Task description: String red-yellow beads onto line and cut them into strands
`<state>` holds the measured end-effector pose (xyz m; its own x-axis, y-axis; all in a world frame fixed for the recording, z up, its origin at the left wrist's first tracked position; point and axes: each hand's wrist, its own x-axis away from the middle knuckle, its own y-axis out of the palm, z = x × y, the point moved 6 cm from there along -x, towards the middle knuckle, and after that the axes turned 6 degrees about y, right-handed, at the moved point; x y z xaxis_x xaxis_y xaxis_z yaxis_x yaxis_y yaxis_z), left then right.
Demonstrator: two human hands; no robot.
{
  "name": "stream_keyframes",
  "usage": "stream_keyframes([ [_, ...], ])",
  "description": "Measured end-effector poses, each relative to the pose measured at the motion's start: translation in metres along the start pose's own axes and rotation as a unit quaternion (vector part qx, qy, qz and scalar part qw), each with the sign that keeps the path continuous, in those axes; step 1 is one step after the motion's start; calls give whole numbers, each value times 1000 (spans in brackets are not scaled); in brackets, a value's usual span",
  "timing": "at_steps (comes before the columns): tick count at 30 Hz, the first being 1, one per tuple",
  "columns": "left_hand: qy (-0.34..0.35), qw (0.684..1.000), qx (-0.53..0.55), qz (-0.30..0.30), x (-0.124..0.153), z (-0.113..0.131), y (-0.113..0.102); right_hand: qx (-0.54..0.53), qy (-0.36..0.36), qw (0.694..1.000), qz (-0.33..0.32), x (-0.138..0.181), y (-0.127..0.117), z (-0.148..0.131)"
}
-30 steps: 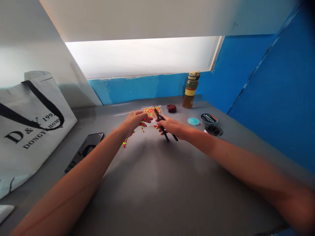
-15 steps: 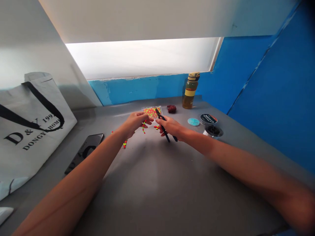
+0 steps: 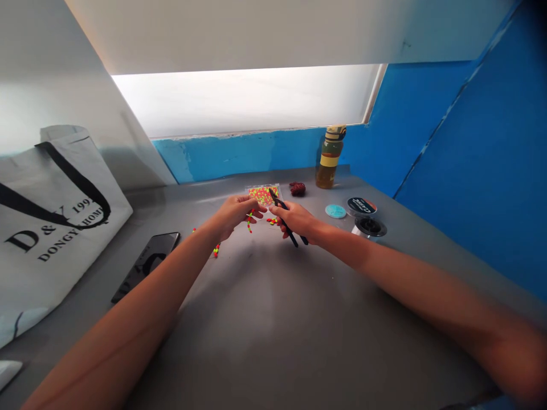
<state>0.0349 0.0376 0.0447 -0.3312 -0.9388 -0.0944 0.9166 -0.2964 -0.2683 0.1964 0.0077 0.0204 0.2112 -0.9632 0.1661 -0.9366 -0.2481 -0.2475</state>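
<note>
My left hand (image 3: 236, 213) pinches a thin beaded string (image 3: 249, 221) strung with neon yellow and red beads. Its lower length hangs and trails to a loose end (image 3: 216, 249) on the table. My right hand (image 3: 296, 221) is shut around a slim black two-handled tool (image 3: 287, 223), perhaps small pliers or scissors, with its tip near my left fingers. Just behind both hands lies a clear plastic bag of neon beads (image 3: 264, 195). My fingers hide part of the string between the hands.
On the grey table (image 3: 256, 319) stand a bottle (image 3: 331, 158), a red-brown bundle (image 3: 297, 189), a pale blue disc (image 3: 335, 211), and two spools (image 3: 362, 206) (image 3: 368, 227). A phone (image 3: 145, 266) and a white tote bag (image 3: 51, 228) lie left.
My right hand has shifted slightly left with the black tool, closer to my left hand. My left hand and the beaded string have stayed nearly in place.
</note>
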Motion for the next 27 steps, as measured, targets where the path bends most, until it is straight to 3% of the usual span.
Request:
stream_keyframes([
  [27,-8,1000,-20,2,-2,-5,-3,21,1,999,41,0,-3,2],
])
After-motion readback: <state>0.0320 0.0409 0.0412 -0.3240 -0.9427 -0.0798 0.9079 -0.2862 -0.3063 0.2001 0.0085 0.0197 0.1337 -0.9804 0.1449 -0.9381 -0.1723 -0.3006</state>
